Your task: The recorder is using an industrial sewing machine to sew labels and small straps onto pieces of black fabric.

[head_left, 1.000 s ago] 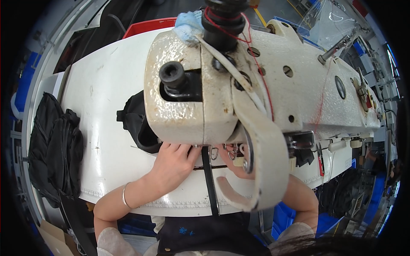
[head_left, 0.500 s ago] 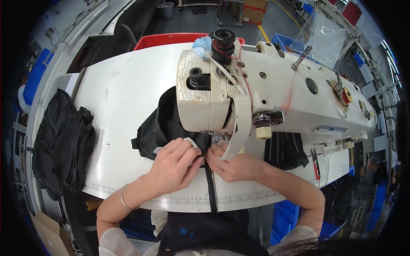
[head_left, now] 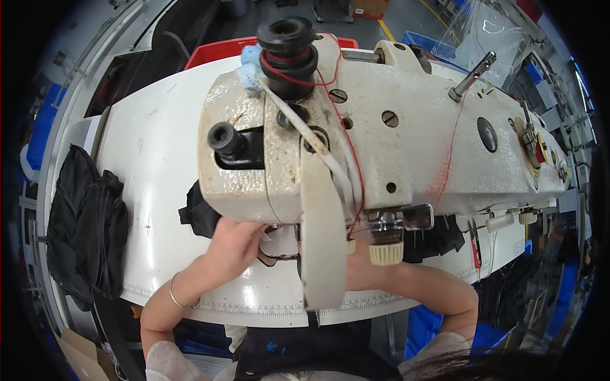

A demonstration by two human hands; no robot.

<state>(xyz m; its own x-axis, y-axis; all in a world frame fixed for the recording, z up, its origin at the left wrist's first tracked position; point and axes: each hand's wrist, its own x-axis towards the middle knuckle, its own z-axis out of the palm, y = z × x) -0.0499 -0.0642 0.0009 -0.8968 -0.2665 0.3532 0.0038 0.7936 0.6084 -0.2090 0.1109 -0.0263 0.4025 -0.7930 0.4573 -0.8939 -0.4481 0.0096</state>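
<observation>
Gray floor point(head_left: 410, 28) shows at the back of the room, and a long red plastic bin point(head_left: 219, 51) sits just behind a big white table point(head_left: 152, 127) with ruler marks along its round near edge. On the table stands a large cream-painted metal sewing machine point(head_left: 406, 159), with a fat black knob point(head_left: 288, 57) on top and a thin red thread around it.

Soft black cloth point(head_left: 202, 214) lies on the table, partly hidden by the machine's left end, right next to the left hand point(head_left: 234, 251). That hand has a thin silver bangle point(head_left: 171, 292) on its wrist. Its fingertips are hidden, so I cannot tell if they pinch the cloth or sit apart.

The right hand point(head_left: 363, 265) is near the left one. A wide, bent cream strip point(head_left: 324, 254) covers its fingers, so I cannot tell how they are held. Below that strip, the end of a narrow black band point(head_left: 312, 319) peeks out at the table edge.

Far left is a heap of folded black cloth point(head_left: 89, 235). Red-handled snips point(head_left: 476, 253) lie on the right.
</observation>
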